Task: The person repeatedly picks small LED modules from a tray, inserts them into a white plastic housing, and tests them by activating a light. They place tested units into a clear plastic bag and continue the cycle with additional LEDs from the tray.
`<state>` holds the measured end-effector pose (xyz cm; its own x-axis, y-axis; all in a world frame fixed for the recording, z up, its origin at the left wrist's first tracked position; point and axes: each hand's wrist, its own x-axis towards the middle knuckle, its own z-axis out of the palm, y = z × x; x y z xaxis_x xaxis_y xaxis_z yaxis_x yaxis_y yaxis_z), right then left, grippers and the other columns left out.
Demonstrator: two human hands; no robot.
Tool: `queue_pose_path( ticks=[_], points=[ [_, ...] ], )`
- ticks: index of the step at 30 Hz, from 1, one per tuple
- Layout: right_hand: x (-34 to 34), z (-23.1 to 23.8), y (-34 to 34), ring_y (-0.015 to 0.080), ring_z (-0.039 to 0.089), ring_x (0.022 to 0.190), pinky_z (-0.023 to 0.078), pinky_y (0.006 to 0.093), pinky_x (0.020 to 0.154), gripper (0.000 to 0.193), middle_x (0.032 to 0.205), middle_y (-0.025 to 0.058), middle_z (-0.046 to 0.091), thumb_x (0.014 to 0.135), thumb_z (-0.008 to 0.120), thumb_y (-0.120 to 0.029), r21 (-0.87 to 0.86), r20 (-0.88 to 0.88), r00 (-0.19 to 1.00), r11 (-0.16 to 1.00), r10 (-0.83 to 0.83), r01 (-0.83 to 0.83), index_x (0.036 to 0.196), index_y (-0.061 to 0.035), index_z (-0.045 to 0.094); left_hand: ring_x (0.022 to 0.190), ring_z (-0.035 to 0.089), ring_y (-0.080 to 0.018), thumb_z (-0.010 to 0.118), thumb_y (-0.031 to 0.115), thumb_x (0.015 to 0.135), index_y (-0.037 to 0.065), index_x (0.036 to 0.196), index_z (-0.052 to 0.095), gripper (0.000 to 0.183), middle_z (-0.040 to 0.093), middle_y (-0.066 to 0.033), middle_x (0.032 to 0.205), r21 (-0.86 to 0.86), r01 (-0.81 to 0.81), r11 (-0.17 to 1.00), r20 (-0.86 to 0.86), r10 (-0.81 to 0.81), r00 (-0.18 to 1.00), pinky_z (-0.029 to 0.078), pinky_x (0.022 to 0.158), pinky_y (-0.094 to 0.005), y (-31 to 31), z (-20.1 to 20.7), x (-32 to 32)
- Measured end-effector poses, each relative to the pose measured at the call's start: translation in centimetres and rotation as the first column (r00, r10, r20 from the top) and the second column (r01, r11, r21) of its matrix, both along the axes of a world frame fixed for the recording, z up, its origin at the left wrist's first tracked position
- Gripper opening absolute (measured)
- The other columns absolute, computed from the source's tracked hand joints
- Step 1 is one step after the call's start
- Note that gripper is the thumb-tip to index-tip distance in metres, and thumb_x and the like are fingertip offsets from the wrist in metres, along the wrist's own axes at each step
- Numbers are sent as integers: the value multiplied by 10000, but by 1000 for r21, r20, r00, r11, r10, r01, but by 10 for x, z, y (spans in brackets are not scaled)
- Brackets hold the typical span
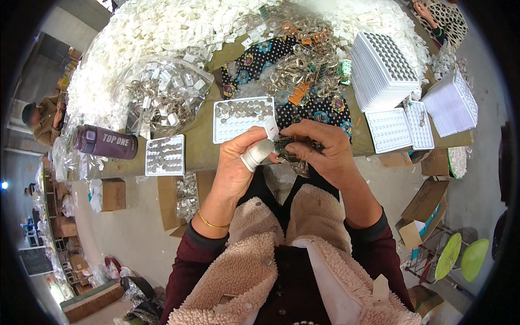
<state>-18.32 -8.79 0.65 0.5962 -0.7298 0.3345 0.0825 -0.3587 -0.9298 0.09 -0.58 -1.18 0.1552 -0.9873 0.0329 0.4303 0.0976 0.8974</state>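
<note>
My left hand (233, 162) is closed in a pinch on a small white plastic piece (271, 129); a white wrap (257, 155) covers one of its fingers. Close beside it, the fingers of my right hand (327, 150) are bent round a small bunch of shiny metal clips (299, 168) with a dark green bit among them. Just beyond my hands lies a white tray (226, 132), its far rows filled with round grey discs. A heap of metal clips with orange and green tags (303, 70) rests on a black dotted cloth (330, 115).
Small white pieces (162, 32) pile across the far table. On the left are a clear bag of parts (168, 92), a purple bottle (105, 142) and a filled tray (165, 155). Stacked white trays (374, 73) rise at the right. Cardboard boxes (425, 206) and green stools (460, 257) stand below.
</note>
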Motion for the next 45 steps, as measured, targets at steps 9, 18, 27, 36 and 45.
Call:
queue_pose_path(
  ticks=[9, 18, 27, 36, 45],
  points=[
    [-4, 7, -1, 190, 598, 689, 466, 300, 621, 207, 826, 83, 626, 835, 735, -15, -115, -72, 997, 993, -7, -1, 1035, -32, 686, 811, 692, -152, 757, 4, 838, -39, 1081, 696, 254, 684, -85, 992, 42, -3, 999, -26, 4, 1000, 590, 734, -280, -1, 1, 0],
    [-6, 6, -3, 253, 627, 737, 495, 332, 683, 203, 818, 84, 646, 801, 746, -33, -267, -84, 996, 963, 13, -35, 998, -47, 700, 874, 674, -142, 731, -54, 838, -34, 1064, 690, 231, 672, -64, 1001, 4, 20, 1000, 66, -20, 998, 591, 759, -284, -1, -3, 1],
    [6, -11, 1, 289, 584, 694, 457, 378, 628, 240, 804, 78, 616, 783, 739, -48, -466, -9, 995, 881, -95, 80, 1014, -80, 685, 811, 614, -80, 719, -93, 816, -30, 1041, 712, 234, 619, -33, 941, -123, 43, 991, 542, 31, 840, 539, 688, -230, 1, 12, 14],
    [10, -23, 14, 299, 577, 718, 477, 389, 668, 281, 850, 82, 600, 723, 712, -37, -611, -55, 972, 778, -228, 148, 998, -60, 654, 704, 603, -78, 724, -107, 797, -31, 1019, 716, 234, 610, -34, 874, -164, -46, 985, 661, 144, 737, 506, 598, -217, 5, 5, 7],
    [9, -20, 8, 252, 623, 697, 500, 352, 612, 264, 797, 84, 639, 784, 750, -25, -613, -71, 919, 744, -388, 266, 1040, -22, 687, 751, 666, -133, 680, -61, 879, -34, 1040, 686, 164, 652, -67, 900, -116, -208, 971, 391, 237, 890, 566, 651, -264, -4, -8, -10]
  ],
)
